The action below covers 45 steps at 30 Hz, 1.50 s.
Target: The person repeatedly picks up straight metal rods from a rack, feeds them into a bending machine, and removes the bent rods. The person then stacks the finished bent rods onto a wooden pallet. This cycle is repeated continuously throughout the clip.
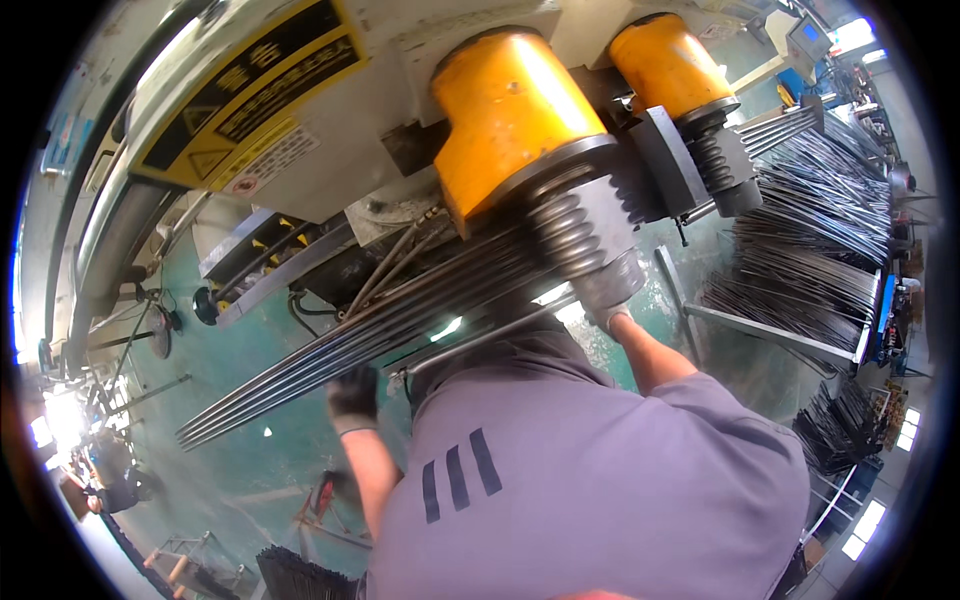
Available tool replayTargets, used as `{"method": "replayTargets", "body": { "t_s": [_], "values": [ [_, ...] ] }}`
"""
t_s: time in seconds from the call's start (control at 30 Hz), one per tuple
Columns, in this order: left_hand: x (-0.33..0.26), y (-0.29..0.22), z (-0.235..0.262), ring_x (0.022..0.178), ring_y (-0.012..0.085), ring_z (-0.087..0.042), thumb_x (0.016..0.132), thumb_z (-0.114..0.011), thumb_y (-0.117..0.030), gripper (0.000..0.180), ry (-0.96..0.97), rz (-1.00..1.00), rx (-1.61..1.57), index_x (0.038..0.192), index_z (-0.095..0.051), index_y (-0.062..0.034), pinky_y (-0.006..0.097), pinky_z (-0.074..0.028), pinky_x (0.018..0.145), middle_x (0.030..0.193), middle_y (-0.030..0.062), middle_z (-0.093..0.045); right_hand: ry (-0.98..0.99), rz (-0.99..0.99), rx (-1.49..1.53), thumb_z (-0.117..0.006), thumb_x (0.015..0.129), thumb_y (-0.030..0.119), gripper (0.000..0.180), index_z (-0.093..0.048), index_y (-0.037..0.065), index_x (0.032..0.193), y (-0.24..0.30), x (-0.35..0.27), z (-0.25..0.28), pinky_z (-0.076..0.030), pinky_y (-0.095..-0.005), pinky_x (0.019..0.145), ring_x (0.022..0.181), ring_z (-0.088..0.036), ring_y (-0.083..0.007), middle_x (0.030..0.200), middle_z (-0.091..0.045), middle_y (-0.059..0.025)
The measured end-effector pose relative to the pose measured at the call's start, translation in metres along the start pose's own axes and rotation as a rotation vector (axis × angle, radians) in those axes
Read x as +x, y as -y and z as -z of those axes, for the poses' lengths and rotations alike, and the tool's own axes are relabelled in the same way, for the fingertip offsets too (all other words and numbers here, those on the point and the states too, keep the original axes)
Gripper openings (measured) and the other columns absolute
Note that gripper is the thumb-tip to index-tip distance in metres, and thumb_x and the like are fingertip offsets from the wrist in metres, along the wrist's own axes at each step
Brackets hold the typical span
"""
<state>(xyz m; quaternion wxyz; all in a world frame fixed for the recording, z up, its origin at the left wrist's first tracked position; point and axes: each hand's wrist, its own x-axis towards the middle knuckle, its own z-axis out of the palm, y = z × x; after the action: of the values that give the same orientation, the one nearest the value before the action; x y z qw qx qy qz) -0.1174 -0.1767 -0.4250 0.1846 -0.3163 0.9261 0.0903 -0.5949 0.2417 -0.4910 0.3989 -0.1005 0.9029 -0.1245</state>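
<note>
A bundle of long, thin metal rods slants across the machine's front, its free ends low on the left. My left hand, in a dark glove, is at the bundle's lower edge, apparently against the rods; its fingers are blurred and partly hidden. Beneath a ribbed steel machine head, my right hand shows only a bit of pale glove at the wrist, and its fingers are out of sight. A separate pale bar runs between my body and the bundle.
Two orange machine housings overhang the rods, with a yellow and black warning label to their left. Stacks of rods lie on a metal rack at right. More dark rods stand at the bottom left.
</note>
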Motion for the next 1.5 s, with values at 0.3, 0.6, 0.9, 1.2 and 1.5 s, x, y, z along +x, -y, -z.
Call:
{"method": "replayTargets", "body": {
  "t_s": [0.3, 0.6, 0.9, 1.2, 1.5],
  "values": [
    [0.037, -0.084, 0.056, 0.102, 0.0303, -0.071, 0.095, -0.075, -0.018, 0.031, -0.312, 0.373, -1.519, 0.123, -0.069, -0.0058, 0.040, -0.060, 0.084, 0.121, 0.0134, -0.070, -0.058, -0.150, 0.455, -0.067, 0.095, 0.033, 0.036, -0.079, 0.000, 0.104, 0.005, -0.021, 0.039, -0.056, -0.0345, 0.080, 0.079, -0.073, -0.0183, 0.086, -0.078, -0.0091],
    [0.038, -0.074, 0.023, 0.074, 0.0255, -0.067, 0.107, -0.059, -0.028, 0.029, -0.060, 0.431, -2.274, 0.116, -0.070, -0.0024, 0.038, -0.057, 0.067, 0.097, 0.0105, -0.070, -0.044, -0.320, 0.344, -0.068, 0.091, 0.029, 0.029, -0.079, 0.002, 0.096, -0.061, -0.156, -0.033, -0.057, -0.0349, 0.070, 0.069, -0.072, -0.0185, 0.078, -0.077, -0.0097],
    [-0.004, -0.090, 0.020, 0.086, 0.0284, -0.065, 0.104, -0.061, -0.030, 0.017, -0.042, 0.679, -2.279, 0.100, -0.068, -0.0153, 0.043, -0.054, 0.082, 0.090, 0.0067, -0.066, -0.085, -0.374, 0.523, -0.069, 0.092, 0.029, 0.029, -0.079, 0.002, 0.089, -0.104, -0.159, -0.045, -0.056, -0.0344, 0.066, 0.066, -0.071, -0.0193, 0.076, -0.077, -0.0095],
    [-0.019, -0.056, 0.141, 0.110, 0.0269, -0.069, 0.109, -0.052, -0.030, 0.027, -0.574, 0.498, -2.374, 0.114, -0.069, -0.0097, 0.046, -0.054, 0.103, 0.117, 0.0102, -0.073, -0.311, 0.114, 0.642, -0.072, 0.090, 0.036, 0.044, -0.075, -0.001, 0.114, 0.001, -0.100, 0.072, -0.057, -0.0385, 0.092, 0.100, -0.075, -0.0295, 0.105, -0.078, -0.0190],
    [-0.029, -0.051, 0.211, 0.142, 0.0325, -0.048, 0.109, -0.038, -0.023, 0.048, -0.665, -0.059, -2.372, 0.144, -0.053, 0.0077, 0.048, -0.030, 0.127, 0.147, 0.0214, -0.057, -0.643, 0.509, 0.850, -0.073, 0.093, 0.034, 0.044, -0.072, 0.003, 0.124, 0.107, -0.162, 0.184, -0.054, -0.0367, 0.097, 0.109, -0.072, -0.0266, 0.116, -0.076, -0.0161]
  ]
}}
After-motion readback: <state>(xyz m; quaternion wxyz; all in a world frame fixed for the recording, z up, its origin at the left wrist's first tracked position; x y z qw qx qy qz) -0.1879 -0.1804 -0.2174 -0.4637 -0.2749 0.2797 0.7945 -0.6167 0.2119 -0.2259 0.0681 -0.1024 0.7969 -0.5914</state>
